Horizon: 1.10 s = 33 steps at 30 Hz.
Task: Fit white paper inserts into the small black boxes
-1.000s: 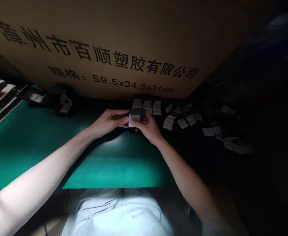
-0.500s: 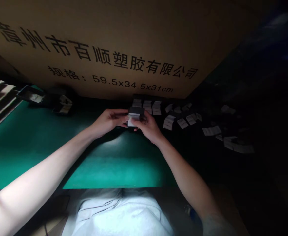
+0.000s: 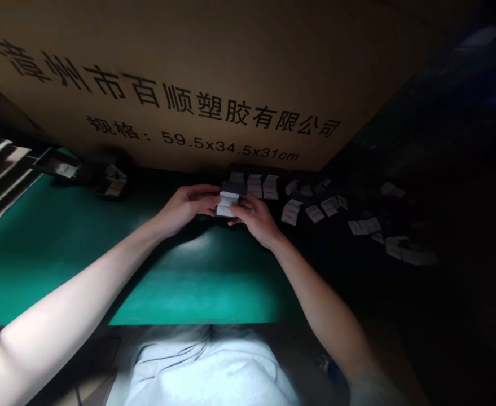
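Left hand (image 3: 184, 207) and right hand (image 3: 254, 219) pinch a small dark box (image 3: 229, 188) from both sides, fingers pressed in, white paper strip (image 3: 227, 204) showing on its front. Box held just over far edge of green mat (image 3: 61, 265), beside white paper slips (image 3: 292, 211) on dark mat (image 3: 349, 282). Printed carton (image 3: 188, 96) behind

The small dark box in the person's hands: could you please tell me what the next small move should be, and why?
Probably the right hand should ease the white paper fully into the small dark box, since the paper seems to stick out of its front while the left hand steadies the box.
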Each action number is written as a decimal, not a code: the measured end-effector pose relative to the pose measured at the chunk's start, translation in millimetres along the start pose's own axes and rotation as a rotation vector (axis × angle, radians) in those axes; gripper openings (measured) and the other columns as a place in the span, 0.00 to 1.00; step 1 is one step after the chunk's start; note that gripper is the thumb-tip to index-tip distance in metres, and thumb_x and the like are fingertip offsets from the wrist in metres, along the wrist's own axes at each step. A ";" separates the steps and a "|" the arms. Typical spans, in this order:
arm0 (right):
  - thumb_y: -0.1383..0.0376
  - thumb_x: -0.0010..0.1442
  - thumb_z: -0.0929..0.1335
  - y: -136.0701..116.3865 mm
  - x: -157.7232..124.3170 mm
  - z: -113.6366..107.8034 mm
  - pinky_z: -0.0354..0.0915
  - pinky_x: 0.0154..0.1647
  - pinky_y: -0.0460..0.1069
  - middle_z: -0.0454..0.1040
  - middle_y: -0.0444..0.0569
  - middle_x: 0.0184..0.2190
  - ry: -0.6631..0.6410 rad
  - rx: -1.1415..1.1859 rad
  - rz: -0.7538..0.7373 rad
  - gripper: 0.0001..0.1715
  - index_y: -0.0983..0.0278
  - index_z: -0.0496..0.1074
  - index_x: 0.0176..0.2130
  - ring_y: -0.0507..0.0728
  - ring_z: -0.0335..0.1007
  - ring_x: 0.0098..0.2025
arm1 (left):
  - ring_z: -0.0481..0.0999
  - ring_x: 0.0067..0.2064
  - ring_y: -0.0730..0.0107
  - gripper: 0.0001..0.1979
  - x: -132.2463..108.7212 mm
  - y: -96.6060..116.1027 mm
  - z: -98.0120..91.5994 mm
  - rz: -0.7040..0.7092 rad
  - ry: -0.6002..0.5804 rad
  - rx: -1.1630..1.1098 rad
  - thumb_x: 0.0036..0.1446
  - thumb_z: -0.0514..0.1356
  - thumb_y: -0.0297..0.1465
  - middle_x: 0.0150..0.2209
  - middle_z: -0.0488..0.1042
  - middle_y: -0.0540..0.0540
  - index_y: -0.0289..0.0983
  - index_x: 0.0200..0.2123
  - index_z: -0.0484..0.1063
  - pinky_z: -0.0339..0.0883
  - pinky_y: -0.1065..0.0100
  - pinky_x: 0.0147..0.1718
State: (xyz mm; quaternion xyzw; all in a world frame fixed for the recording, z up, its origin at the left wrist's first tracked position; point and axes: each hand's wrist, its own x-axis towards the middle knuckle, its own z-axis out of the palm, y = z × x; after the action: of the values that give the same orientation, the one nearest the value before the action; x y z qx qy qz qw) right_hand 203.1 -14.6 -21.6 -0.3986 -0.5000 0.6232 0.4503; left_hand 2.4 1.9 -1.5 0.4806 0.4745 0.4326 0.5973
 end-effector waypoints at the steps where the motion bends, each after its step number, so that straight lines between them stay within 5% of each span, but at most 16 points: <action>1: 0.53 0.53 0.78 0.2 0.1 0.1 0.82 0.36 0.51 0.81 0.47 0.41 0.001 0.002 0.002 0.22 0.59 0.74 0.42 0.59 0.79 0.46 | 0.84 0.36 0.60 0.23 0.1 -0.1 0.1 -0.006 0.004 -0.005 0.45 0.78 0.37 0.38 0.85 0.41 0.33 0.45 0.86 0.80 0.60 0.39; 13: 0.51 0.51 0.80 1.8 1.3 -0.7 0.82 0.40 0.52 0.80 0.46 0.38 0.013 0.069 0.041 0.27 0.61 0.77 0.45 0.57 0.78 0.42 | 0.84 0.39 0.60 0.19 0.4 3.9 3.6 -0.031 0.008 -0.119 0.50 0.75 0.34 0.40 0.84 0.40 0.31 0.45 0.83 0.80 0.65 0.37; 26: 0.54 0.55 0.77 0.0 0.8 0.0 0.78 0.36 0.49 0.80 0.43 0.32 -0.019 0.016 0.022 0.20 0.61 0.72 0.41 0.55 0.81 0.34 | 0.86 0.41 0.59 0.23 -1.9 4.4 4.5 -0.020 -0.003 -0.073 0.50 0.76 0.33 0.42 0.86 0.40 0.33 0.49 0.84 0.82 0.62 0.43; 33: 0.54 0.55 0.77 6.2 3.6 -2.0 0.78 0.36 0.50 0.81 0.43 0.33 -0.015 -0.007 0.008 0.29 0.59 0.70 0.52 0.56 0.82 0.35 | 0.86 0.39 0.59 0.27 -0.3 -1.0 1.3 0.005 -0.016 -0.034 0.49 0.77 0.36 0.43 0.87 0.39 0.32 0.51 0.84 0.82 0.62 0.41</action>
State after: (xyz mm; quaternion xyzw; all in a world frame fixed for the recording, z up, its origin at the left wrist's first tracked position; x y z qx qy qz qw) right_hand 203.0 -11.2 -28.2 -0.3972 -0.5040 0.6263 0.4426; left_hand 3.7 1.3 -2.4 0.4751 0.4612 0.4383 0.6078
